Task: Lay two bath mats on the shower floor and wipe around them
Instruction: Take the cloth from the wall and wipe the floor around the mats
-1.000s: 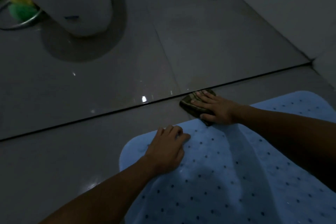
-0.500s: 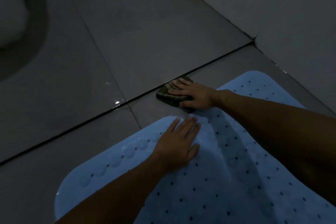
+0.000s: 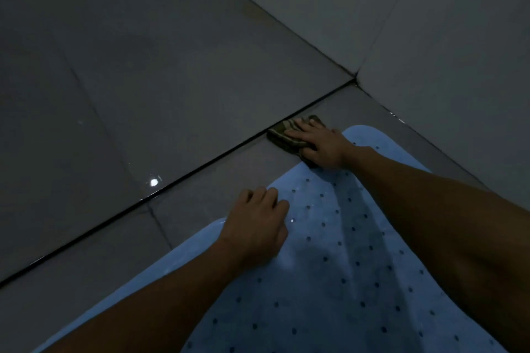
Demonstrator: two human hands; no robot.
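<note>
- Mat (image 3: 329, 281), pale blue and dotted with small holes, lies flat on the grey tiled floor (image 3: 143, 80); its far rounded corner sits near the wall (image 3: 430, 23). Only one mat can be made out in this dim view; a second, if laid, is not distinguishable.
- Right hand (image 3: 321, 143) rests palm-down on a dark striped cloth (image 3: 282, 135), its fingers (image 3: 298, 132) spread flat and pressing rather than curled around it, a hold suited to rubbing the floor.
- Cloth lies on bare tile just beyond the mat's far edge, touching the dark groove (image 3: 200, 166) that crosses the floor; this placement likely serves the wiping around the mat.
- Left hand (image 3: 258, 226) sits on the mat's near-left edge with fingers loosely bent and holding nothing, knuckles up; it probably bears the person's weight and keeps the mat from sliding.
- Small bright glints (image 3: 154, 182) beside the groove suggest moisture on the tile, so the floor may be slippery.
- Judged stage: mat laying appears done where visible, wiping is under way, and the strip toward the wall is a likely next stretch.
</note>
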